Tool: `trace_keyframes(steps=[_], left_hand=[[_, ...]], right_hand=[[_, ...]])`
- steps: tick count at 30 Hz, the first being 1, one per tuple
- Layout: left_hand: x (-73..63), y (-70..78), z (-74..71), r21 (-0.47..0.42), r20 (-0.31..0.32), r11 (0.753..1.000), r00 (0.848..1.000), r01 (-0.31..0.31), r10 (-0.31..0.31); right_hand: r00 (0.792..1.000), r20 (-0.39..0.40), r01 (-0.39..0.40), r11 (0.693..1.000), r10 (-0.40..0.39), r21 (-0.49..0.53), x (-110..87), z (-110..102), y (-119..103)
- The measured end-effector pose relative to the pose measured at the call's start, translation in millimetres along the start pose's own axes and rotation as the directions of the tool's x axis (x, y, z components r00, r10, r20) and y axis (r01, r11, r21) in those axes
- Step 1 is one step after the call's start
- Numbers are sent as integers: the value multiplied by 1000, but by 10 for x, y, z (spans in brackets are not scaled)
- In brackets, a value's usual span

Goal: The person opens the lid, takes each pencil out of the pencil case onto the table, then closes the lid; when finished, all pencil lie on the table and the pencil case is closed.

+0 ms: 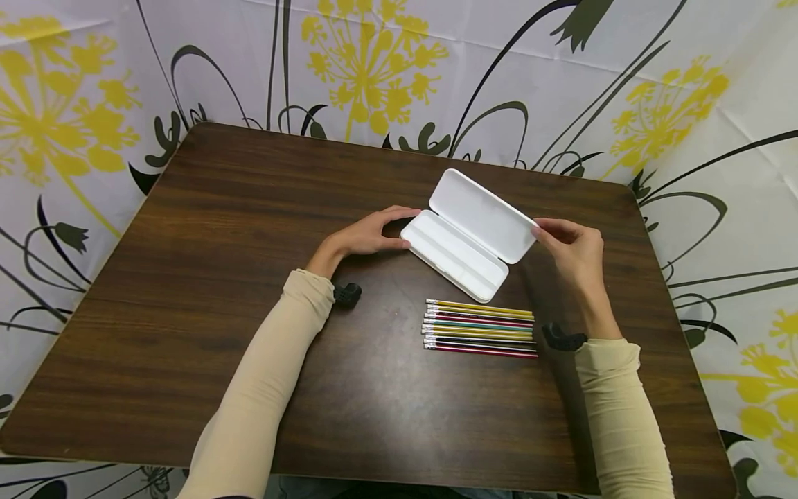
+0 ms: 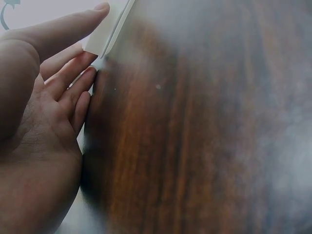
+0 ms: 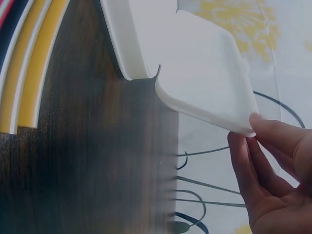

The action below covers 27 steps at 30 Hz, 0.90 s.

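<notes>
A white plastic pencil case (image 1: 458,256) lies on the table with its hinged lid (image 1: 483,215) raised. My left hand (image 1: 368,232) holds the left end of the base, thumb at the near corner and fingers at the far one. In the left wrist view, the thumb and fingers of that hand (image 2: 48,92) lie on either side of the case's corner (image 2: 109,31). My right hand (image 1: 573,249) pinches the lid's right corner; the right wrist view shows thumb and fingertips on its edge. Several pencils (image 1: 480,329) lie in a row just in front of the case.
The dark wood-grain table (image 1: 187,312) reaches back to a white cloth (image 1: 249,62) printed with yellow flowers. Small black wrist cameras sit below both hands, the left one (image 1: 348,295) left of the pencils and the right one (image 1: 563,337) close to their right ends.
</notes>
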<state>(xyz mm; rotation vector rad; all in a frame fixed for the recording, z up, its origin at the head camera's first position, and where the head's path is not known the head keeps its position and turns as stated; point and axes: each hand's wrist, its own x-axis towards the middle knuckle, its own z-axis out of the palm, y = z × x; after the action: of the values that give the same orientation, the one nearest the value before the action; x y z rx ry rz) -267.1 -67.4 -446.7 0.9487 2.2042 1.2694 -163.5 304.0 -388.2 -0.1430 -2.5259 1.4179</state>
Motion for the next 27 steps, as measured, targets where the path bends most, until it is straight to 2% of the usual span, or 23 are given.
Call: trace_keyframes(steps=[1, 7, 8, 12, 14, 16, 19, 21, 23, 27], left_hand=[[0, -1, 4, 4, 0, 1000, 1000, 2, -2], [1, 3, -1, 4, 1, 1000, 1000, -3, 3], [-1, 6, -4, 7, 2, 1000, 1000, -2, 2], [-12, 17, -10, 24, 5, 1000, 1000, 11, -11], [-14, 13, -13, 33, 2, 999, 1000, 17, -17], [-11, 6, -16, 44, -9, 999, 1000, 24, -24], [2, -5, -19, 49, -29, 998, 999, 37, -35], [5, -10, -15, 42, -37, 998, 998, 47, -46], [5, -10, -9, 26, -39, 998, 998, 56, -55], [8, -16, 6, 3, -36, 997, 996, 76, -76]], right_hand=[[1000, 4, 3, 1000, -3, -3, -4, -6, 7], [997, 61, 53, 998, -54, 30, -162, -54, -280], [994, 76, 71, 996, -74, 44, -198, -59, -332], [972, 142, 169, 976, -188, 136, -307, -32, -278], [945, 179, 239, 951, -274, 194, -359, 23, -187], [907, 210, 329, 925, -366, 192, -413, 95, -89], [835, 255, 474, 873, -488, 118, -490, 202, 45], [796, 281, 544, 837, -536, 57, -538, 256, 94], [769, 304, 584, 811, -563, 25, -574, 295, 124], [734, 340, 628, 778, -587, -14, -611, 344, 140]])
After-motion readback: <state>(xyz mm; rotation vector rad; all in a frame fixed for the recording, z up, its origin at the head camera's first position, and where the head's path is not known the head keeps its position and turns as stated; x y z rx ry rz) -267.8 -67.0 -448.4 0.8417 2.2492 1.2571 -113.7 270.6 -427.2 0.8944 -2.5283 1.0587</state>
